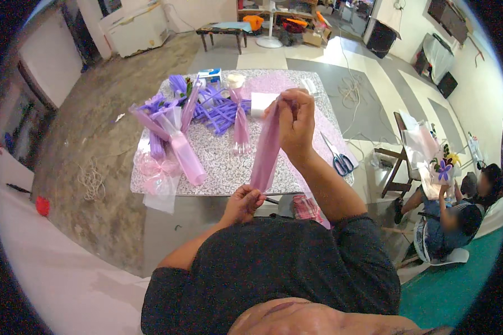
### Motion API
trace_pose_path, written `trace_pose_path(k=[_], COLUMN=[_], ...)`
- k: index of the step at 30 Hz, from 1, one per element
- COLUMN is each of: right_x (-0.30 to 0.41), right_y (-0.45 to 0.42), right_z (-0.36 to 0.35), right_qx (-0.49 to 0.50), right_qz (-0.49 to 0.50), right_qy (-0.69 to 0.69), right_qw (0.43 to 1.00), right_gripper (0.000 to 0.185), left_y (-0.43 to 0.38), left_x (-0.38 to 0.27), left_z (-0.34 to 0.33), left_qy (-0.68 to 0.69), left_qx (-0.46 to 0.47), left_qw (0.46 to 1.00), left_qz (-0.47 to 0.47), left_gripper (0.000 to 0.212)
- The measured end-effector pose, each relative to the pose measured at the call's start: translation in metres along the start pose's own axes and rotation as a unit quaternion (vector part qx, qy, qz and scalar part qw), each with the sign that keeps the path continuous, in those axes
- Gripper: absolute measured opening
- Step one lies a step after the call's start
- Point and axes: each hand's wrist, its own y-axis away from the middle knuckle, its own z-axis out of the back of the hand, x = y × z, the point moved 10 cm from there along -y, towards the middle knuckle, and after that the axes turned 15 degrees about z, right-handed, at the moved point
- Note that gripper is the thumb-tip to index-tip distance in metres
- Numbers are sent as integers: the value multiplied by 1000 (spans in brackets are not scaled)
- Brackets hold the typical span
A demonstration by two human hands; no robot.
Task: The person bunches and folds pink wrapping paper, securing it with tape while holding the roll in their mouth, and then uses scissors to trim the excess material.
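Note:
A strip of sheer pink-purple wrapping material (265,150) stretches between my two hands above the near side of a speckled table (222,171). My right hand (295,121) pinches its upper end, and my left hand (245,203) pinches the lower end near the table's front edge. Left of the strip lies a wrapped bundle with a cream flower head (236,81). Purple fuzzy stems (220,111) are heaped behind and to its left. A purple bouquet in pink wrap (188,157) and a sheer pink bow (157,169) are at the table's left. Scissors with dark blue handles (341,163) lie on the right.
A small blue and white box (210,75) and a white card (262,102) are on the table. A wooden chair (396,163) stands at the right, near seated people, one touching a flower arrangement (443,167). Loose cord (352,90) lies on the floor beyond the table.

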Motion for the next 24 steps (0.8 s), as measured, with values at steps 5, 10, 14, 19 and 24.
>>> trace_pose_path(k=[5, 10, 14, 19, 24], right_x=[16, 25, 30, 36, 32], right_y=[3, 6, 1, -2, 14], right_z=[-1, 1, -3, -10, -28], right_qx=[28, 1, -7, 20, 57], right_qz=[148, 186, 206, 223, 218], right_qy=[131, 162, 186, 208, 170], right_qw=[980, 969, 961, 952, 959], right_gripper=[15, 13, 14, 14, 16], left_y=[-5, -9, -5, -2, 32], left_x=[2, 6, -4, -30, -77], left_z=[2, 2, -10, -23, -62], left_qy=[-19, 12, -3, -242, -520], left_qx=[-23, -25, -20, -41, -78], left_qw=[1000, 999, 999, 967, 784], left_qz=[8, 25, 25, -65, -330], left_gripper=[13, 14, 15, 29, 49])
